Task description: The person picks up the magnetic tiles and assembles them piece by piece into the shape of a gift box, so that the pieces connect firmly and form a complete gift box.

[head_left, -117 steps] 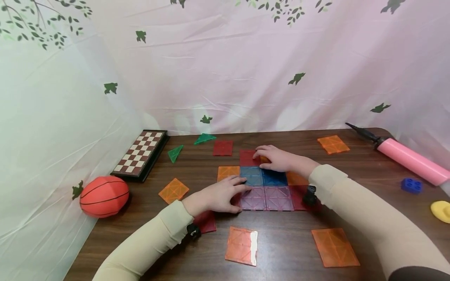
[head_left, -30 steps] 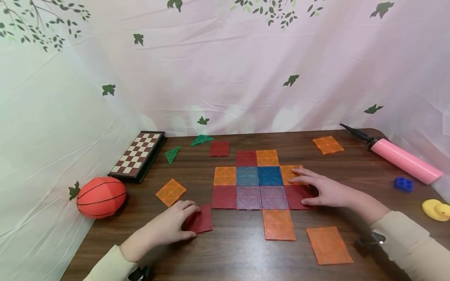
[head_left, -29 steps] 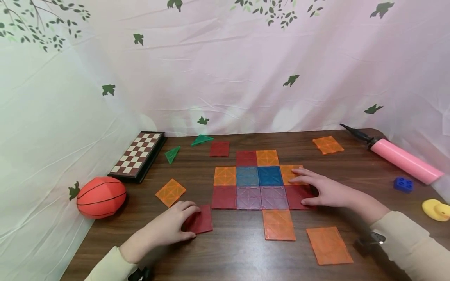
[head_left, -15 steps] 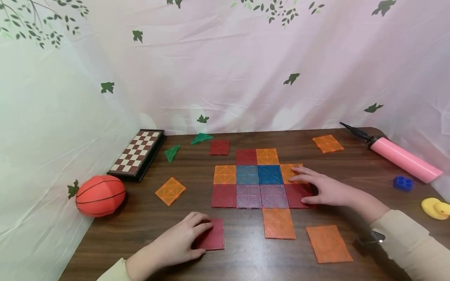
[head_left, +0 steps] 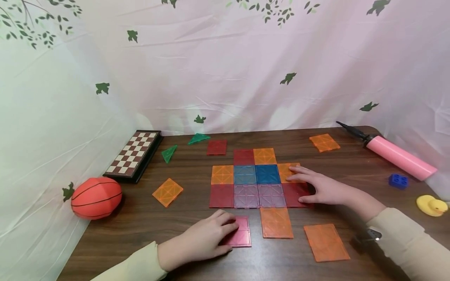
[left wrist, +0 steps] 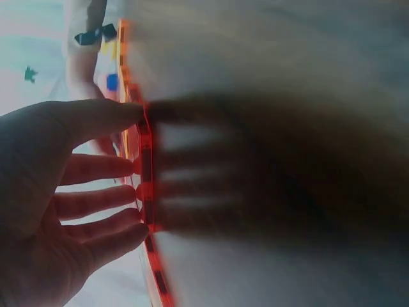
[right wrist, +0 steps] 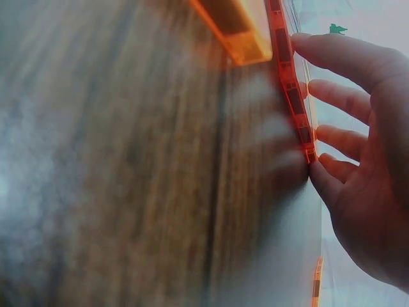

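Observation:
My left hand (head_left: 200, 239) grips a square red magnetic tile (head_left: 242, 233) flat on the table, thumb at its near edge and fingers over its left side. This tile lies just in front of a joined block of tiles, apart from the orange tile (head_left: 276, 223) to its right. Within the block are two purple tiles (head_left: 272, 195), blue tiles (head_left: 266, 174), and red and orange ones around them. My right hand (head_left: 325, 189) rests at the block's right side, fingertips on an orange tile (head_left: 284, 172) and thumb on a red tile (head_left: 293, 194).
Loose orange tiles (head_left: 327, 242) lie around the block, with a red tile (head_left: 216, 147) and green triangles (head_left: 169, 153) behind. At the left are a chessboard (head_left: 131, 153) and a red ball (head_left: 96, 198). A pink pump (head_left: 400, 157), blue brick (head_left: 399, 181) and yellow duck (head_left: 431, 205) stand right.
My left hand has slid the red tile rightward and toward me, from left of the block to in front of it. Earlier, an orange tile joined the block's front. My right hand stays lately.

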Tool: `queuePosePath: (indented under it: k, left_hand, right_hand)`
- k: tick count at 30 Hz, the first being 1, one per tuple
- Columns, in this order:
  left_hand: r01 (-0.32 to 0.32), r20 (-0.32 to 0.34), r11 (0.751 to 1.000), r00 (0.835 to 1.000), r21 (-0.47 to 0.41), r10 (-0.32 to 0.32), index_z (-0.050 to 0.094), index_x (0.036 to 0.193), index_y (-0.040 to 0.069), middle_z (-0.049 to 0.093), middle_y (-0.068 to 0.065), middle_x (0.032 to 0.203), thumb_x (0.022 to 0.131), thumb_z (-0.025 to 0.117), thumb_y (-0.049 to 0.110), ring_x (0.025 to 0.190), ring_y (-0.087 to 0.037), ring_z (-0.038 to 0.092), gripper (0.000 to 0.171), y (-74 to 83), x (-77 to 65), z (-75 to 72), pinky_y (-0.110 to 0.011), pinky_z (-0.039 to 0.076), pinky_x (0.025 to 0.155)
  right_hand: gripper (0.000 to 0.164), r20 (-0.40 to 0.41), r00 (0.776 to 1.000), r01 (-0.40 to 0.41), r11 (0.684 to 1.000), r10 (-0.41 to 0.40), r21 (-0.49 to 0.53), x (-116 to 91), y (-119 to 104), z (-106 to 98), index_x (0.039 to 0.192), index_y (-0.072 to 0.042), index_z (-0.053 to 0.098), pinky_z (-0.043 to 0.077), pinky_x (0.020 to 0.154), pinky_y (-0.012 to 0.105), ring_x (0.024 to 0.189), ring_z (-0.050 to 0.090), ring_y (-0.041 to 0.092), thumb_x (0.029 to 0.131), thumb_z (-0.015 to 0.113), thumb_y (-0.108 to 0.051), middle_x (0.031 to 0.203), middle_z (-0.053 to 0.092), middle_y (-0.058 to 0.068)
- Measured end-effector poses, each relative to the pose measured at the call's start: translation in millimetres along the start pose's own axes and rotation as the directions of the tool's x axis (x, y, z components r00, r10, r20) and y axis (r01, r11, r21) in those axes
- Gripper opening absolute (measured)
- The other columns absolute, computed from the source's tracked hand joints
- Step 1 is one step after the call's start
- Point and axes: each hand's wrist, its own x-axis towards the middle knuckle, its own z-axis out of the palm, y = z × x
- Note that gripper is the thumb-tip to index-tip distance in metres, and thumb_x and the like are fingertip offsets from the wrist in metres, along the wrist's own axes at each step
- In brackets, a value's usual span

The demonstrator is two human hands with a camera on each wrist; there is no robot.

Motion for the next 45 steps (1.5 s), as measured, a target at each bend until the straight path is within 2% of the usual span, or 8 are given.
queuePosePath:
  k: [7,13,20,27,33,37,41,45]
  left_hand:
    - [-0.018,-0.005,0.996,1.000,0.084,0.019,0.068,0.131,0.006,0.060,-0.007,0.132,0.094,0.073,0.034,0.120,-0.018,0.053,0.046,6.9,24.9,1.4,-0.025,0.050,0.096]
    - [-0.024,-0.016,0.990,1.000,0.140,0.026,0.069,0.123,0.008,0.063,-0.004,0.119,0.092,0.074,0.034,0.108,-0.016,0.056,0.040,8.2,43.2,3.7,-0.026,0.050,0.092]
    - [-0.040,0.055,0.984,0.998,0.174,0.031,0.059,0.142,0.010,0.057,-0.007,0.139,0.093,0.068,0.051,0.127,-0.022,0.052,0.065,10.0,69.6,3.3,-0.031,0.042,0.108]
    - [-0.043,0.106,0.976,0.994,0.214,0.020,0.054,0.145,0.011,0.052,-0.010,0.145,0.089,0.066,0.062,0.131,-0.025,0.048,0.077,16.3,95.8,3.5,-0.030,0.037,0.111]
    - [-0.033,0.124,0.974,0.992,0.225,0.004,0.057,0.144,0.010,0.053,-0.010,0.144,0.088,0.066,0.061,0.128,-0.024,0.048,0.076,18.7,100.6,4.3,-0.028,0.038,0.109]
    - [-0.044,0.124,0.971,0.992,0.235,0.014,0.059,0.143,0.009,0.054,-0.011,0.143,0.088,0.066,0.061,0.127,-0.025,0.049,0.076,18.5,100.8,4.8,-0.028,0.038,0.109]
    - [-0.069,0.135,0.971,0.990,0.229,0.039,0.058,0.144,0.008,0.054,-0.011,0.143,0.091,0.063,0.060,0.127,-0.024,0.049,0.074,17.4,100.3,3.2,-0.028,0.038,0.110]
    - [-0.088,0.156,0.973,0.986,0.212,0.055,0.056,0.147,0.009,0.054,-0.010,0.143,0.095,0.059,0.059,0.128,-0.024,0.049,0.072,14.2,99.3,0.7,-0.030,0.037,0.111]
  right_hand:
    - [0.062,0.000,1.000,-0.009,1.000,0.009,-0.006,0,1,1,0.144,-0.021,0.058,0.031,0.106,0.072,0.146,0.022,0.051,0.089,0.079,-0.041,0.162,0.031,0.019]
    - [0.062,-0.002,1.000,-0.007,1.000,0.007,-0.003,-1,1,1,0.144,-0.020,0.058,0.031,0.107,0.072,0.146,0.021,0.051,0.089,0.078,-0.040,0.162,0.031,0.019]
    - [0.062,-0.016,1.000,-0.003,1.000,0.003,-0.002,0,-4,-2,0.143,-0.017,0.058,0.030,0.107,0.072,0.146,0.021,0.052,0.089,0.079,-0.037,0.161,0.030,0.022]
    - [0.067,-0.093,0.978,-0.186,0.982,0.188,0.036,-9,-22,-4,0.148,-0.008,0.049,0.038,0.102,0.069,0.135,0.040,0.052,0.093,0.075,-0.036,0.154,0.038,0.030]
    - [0.062,-0.076,0.944,-0.294,0.925,0.320,0.241,-16,-35,0,0.149,-0.005,0.045,0.047,0.095,0.065,0.125,0.049,0.050,0.098,0.068,-0.032,0.142,0.050,0.030]
    - [0.058,-0.069,0.930,-0.296,0.846,0.362,0.443,-17,-36,1,0.149,-0.004,0.043,0.045,0.097,0.065,0.130,0.044,0.051,0.100,0.063,-0.029,0.148,0.043,0.031]
    - [0.056,-0.088,0.914,-0.264,0.746,0.395,0.611,-21,-35,0,0.149,0.000,0.040,0.050,0.099,0.045,0.129,0.045,0.045,0.102,0.061,-0.022,0.151,0.040,0.029]
    - [0.052,-0.142,0.896,-0.228,0.710,0.421,0.666,-23,-37,-1,0.146,0.001,0.041,0.052,0.092,0.028,0.124,0.049,0.036,0.102,0.062,-0.018,0.148,0.042,0.026]
